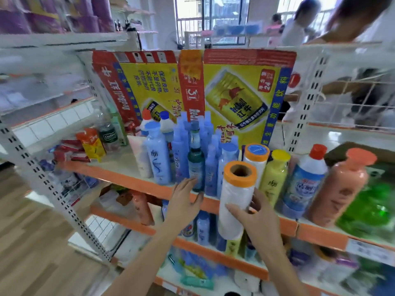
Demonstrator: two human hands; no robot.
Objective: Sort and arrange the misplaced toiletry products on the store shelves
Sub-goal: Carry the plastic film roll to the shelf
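right hand (pixel 259 218) grips one of two orange-capped rolls (pixel 236 199).

I see a bright scene, lit by daylight from the window (pixel 213 18) at the back, which is overexposed. The wide lens bends the shelf uprights near the edges. The corners are blurred and smeared; only the centre bottles (pixel 192 150) look fairly sharp.

lower shelf products (pixel 201 272) blurred, right hand (pixel 259 218) fingers partly behind roll (pixel 235 201)
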